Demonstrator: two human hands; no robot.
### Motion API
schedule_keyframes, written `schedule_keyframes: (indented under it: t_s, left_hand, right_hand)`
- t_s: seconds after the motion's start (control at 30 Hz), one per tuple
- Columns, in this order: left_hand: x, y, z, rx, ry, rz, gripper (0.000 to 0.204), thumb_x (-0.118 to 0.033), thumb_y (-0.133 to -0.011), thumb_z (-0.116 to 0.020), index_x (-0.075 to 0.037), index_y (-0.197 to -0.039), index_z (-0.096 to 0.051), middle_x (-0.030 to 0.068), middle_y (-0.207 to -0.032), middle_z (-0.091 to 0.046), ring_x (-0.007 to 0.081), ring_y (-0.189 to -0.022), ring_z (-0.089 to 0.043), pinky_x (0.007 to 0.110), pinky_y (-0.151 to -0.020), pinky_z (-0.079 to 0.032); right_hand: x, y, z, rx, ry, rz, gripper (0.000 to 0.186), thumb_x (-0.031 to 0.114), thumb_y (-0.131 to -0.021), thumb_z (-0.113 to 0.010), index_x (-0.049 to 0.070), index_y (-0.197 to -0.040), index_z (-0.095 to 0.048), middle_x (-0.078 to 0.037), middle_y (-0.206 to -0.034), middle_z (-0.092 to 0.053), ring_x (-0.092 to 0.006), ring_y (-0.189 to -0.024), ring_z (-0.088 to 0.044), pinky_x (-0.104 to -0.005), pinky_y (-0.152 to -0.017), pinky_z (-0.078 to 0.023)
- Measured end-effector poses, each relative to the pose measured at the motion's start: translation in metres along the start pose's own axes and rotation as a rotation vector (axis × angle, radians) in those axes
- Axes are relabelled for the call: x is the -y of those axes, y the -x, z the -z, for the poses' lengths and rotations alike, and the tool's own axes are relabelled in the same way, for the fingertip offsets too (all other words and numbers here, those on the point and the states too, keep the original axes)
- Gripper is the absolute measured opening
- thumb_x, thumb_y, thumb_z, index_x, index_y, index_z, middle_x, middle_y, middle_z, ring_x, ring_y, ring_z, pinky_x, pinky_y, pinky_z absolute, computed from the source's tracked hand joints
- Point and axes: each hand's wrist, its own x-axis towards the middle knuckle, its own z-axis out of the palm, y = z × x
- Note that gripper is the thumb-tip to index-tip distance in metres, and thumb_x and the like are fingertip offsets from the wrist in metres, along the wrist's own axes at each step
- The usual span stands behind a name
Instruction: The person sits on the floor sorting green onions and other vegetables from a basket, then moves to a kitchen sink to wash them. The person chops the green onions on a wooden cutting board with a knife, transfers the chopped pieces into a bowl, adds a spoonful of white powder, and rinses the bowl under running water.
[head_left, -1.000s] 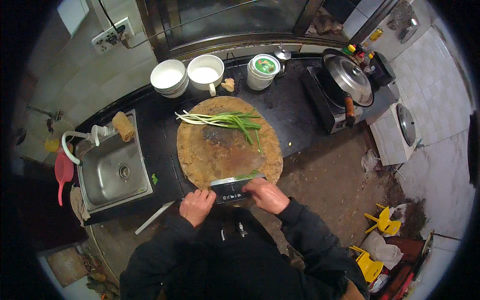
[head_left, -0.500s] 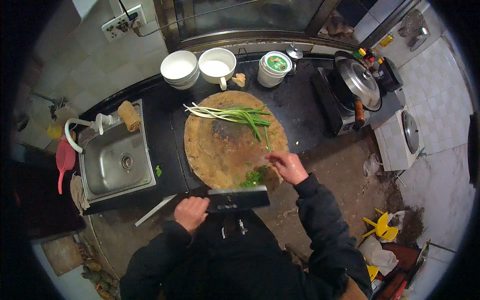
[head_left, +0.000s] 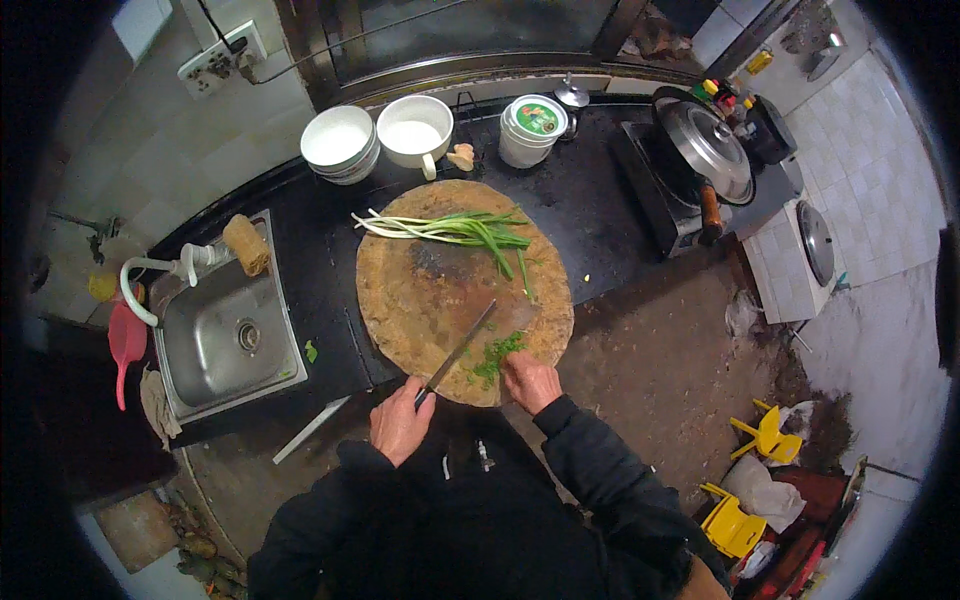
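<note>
A round wooden chopping board (head_left: pixel 400 310) lies on the black counter in front of me. At its near edge my left hand (head_left: pixel 401 424) is closed round the handle of a cleaver (head_left: pixel 459 350), its blade turned edge-on and slanting over the board. Right of the blade sits a small pile of chopped greens (head_left: pixel 494 362). My right hand (head_left: pixel 533 383) touches the right side of that pile with curled fingers; whether anything is between them is hidden. A bunch of spring onions (head_left: pixel 445 229) lies across the far part of the board, white ends to the left.
Left of the board is a steel sink (head_left: pixel 215 360) with a white tap (head_left: pixel 140 265). Behind the board stand stacked bowls (head_left: pixel 342 140), a white mug (head_left: pixel 415 130), a piece of ginger (head_left: pixel 461 156) and a lidded tub (head_left: pixel 530 135). A covered wok (head_left: pixel 705 150) sits at the right.
The cleaver has swung from lying broadside at the near edge to pointing forward over the board. My right hand has come down and left to the chopped greens.
</note>
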Motion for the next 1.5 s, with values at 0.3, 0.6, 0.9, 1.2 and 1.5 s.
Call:
schedule_keyframes:
  t_s: [0.3,0.6,0.9,1.2,1.5]
  left_hand:
    - [-0.009,0.008,0.012,0.068,-0.209,-0.112,0.021,-0.026,-0.09,-0.06,-0.011,-0.105,-0.058,0.0144,-0.088,-0.064,0.0375,-0.08,-0.064,0.049,-0.066,-0.049]
    - [-0.019,0.015,0.004,0.072,-0.261,-0.013,0.022,-0.026,-0.088,-0.062,-0.012,-0.106,-0.061,0.0126,-0.092,-0.066,0.0362,-0.085,-0.064,0.048,-0.07,-0.05]
    - [0.002,0.006,0.007,-0.172,-0.135,-0.102,0.026,-0.021,-0.087,-0.064,-0.009,-0.11,-0.061,0.0136,-0.094,-0.065,0.0357,-0.087,-0.063,0.044,-0.072,-0.05]
    - [0.042,-0.041,-0.017,-0.41,-0.407,-0.238,0.037,-0.022,-0.083,-0.069,-0.01,-0.116,-0.057,0.011,-0.092,-0.055,0.029,-0.088,-0.056,0.041,-0.074,-0.044]
    - [0.04,-0.053,-0.002,-0.355,-0.33,-0.275,0.026,-0.021,-0.085,-0.065,-0.007,-0.106,-0.061,0.0122,-0.096,-0.057,0.0311,-0.091,-0.054,0.045,-0.075,-0.042]
  right_hand:
    - [-0.022,0.009,0.003,-0.246,-0.389,-0.181,0.008,0.009,-0.087,-0.062,0.004,-0.094,-0.061,-0.007,-0.069,-0.06,-0.0133,-0.062,-0.057,-0.0285,-0.059,-0.046]
    - [-0.044,0.006,-0.007,-0.182,-0.764,-0.419,0.01,0.002,-0.087,-0.061,0.003,-0.097,-0.062,0.002,-0.08,-0.059,-0.0072,-0.065,-0.056,-0.0223,-0.058,-0.047]
    - [-0.066,0.014,0.043,-0.269,-1.156,-0.465,0.014,0.005,-0.087,-0.063,0.006,-0.1,-0.064,-0.001,-0.081,-0.063,-0.0108,-0.065,-0.059,-0.0252,-0.055,-0.049]
    - [-0.145,0.033,0.073,-0.642,0.054,-0.29,0.011,0.013,-0.086,-0.063,0.003,-0.088,-0.064,-0.014,-0.07,-0.06,-0.0346,-0.062,-0.059,-0.0379,-0.061,-0.048]
    - [-0.054,-0.02,0.07,-0.495,-0.107,-0.207,0.014,0.013,-0.088,-0.059,0.001,-0.082,-0.057,-0.017,-0.078,-0.056,-0.034,-0.066,-0.054,-0.0403,-0.059,-0.043]
